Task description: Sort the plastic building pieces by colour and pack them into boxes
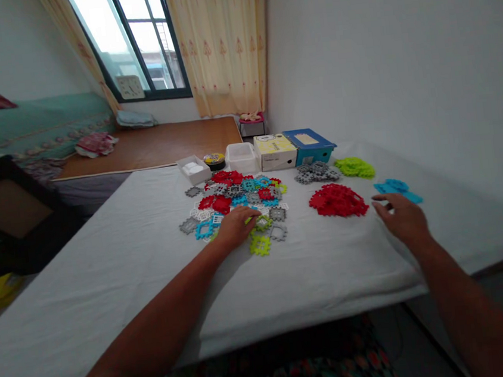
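Observation:
My left hand (236, 227) reaches into a mixed heap of notched, square interlocking plastic pieces (221, 203) in red, blue, grey, white and lime green. Its thumb and fingers close on a lime-green piece (250, 221) at the near side of the heap. On the right, my right hand (403, 219) hovers with thumb and forefinger apart and nothing visible between them. It is between a pile of red pieces (337, 200) and a small group of blue pieces (395, 188), partly covering the blue ones.
Grey pieces (317, 172) and lime-green pieces (355, 167) form separate piles farther back. Along the table's far side stand a white box (194, 169), a round black tin (214, 161), a clear plastic tub (241, 157), a yellow box (274, 151) and a blue box (310, 145). A white cloth (121, 274) covers the table.

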`<move>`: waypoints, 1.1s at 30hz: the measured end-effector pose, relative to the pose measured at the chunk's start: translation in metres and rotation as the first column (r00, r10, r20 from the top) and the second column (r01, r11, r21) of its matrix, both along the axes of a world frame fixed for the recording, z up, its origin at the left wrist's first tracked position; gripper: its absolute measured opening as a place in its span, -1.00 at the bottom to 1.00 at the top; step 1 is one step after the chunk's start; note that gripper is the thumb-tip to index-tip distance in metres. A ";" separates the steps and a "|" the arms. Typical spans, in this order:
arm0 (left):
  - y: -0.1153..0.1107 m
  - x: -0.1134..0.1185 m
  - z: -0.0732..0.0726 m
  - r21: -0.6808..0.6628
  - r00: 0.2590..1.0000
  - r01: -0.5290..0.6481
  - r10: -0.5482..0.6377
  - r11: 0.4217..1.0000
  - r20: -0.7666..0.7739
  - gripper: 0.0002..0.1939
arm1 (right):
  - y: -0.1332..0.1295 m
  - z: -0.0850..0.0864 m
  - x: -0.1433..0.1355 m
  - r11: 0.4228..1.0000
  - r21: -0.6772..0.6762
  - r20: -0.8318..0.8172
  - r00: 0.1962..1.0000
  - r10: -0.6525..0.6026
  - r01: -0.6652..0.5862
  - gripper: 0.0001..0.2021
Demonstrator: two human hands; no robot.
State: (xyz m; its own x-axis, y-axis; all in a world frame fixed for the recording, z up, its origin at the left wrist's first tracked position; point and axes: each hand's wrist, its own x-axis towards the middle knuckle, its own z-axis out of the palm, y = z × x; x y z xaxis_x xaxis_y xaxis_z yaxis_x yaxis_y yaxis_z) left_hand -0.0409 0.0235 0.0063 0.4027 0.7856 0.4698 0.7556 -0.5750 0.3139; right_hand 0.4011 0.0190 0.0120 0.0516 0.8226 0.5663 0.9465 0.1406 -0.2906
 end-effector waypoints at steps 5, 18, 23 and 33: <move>0.002 -0.006 -0.005 0.007 0.996 0.001 -0.001 1.000 -0.094 -0.78 | -0.002 0.023 -0.124 0.729 -0.255 -0.133 0.770 0.624 -0.635 -0.77; -0.001 -0.003 -0.005 0.003 0.986 0.037 -0.036 0.999 -0.163 -0.76 | 0.001 0.017 -0.185 0.604 -0.487 0.047 0.671 0.740 -0.631 -0.67; -0.004 -0.002 -0.003 -0.028 0.987 0.023 -0.027 0.999 -0.161 -0.76 | 0.058 0.046 -0.142 0.627 -0.565 -0.010 0.764 0.645 -0.537 -0.68; -0.005 -0.002 -0.001 -0.036 0.983 0.032 -0.038 0.999 -0.178 -0.74 | 0.171 0.040 -0.110 0.970 -0.235 0.254 0.958 0.131 -0.070 -0.66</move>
State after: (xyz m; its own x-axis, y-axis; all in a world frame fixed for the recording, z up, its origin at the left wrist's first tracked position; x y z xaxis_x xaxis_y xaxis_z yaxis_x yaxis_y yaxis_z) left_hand -0.0431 0.0184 0.0049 0.5053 0.7835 0.3617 0.7810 -0.5935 0.1945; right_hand 0.2908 0.1899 0.0516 -0.1650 0.9216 0.3514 0.9777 0.1997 -0.0648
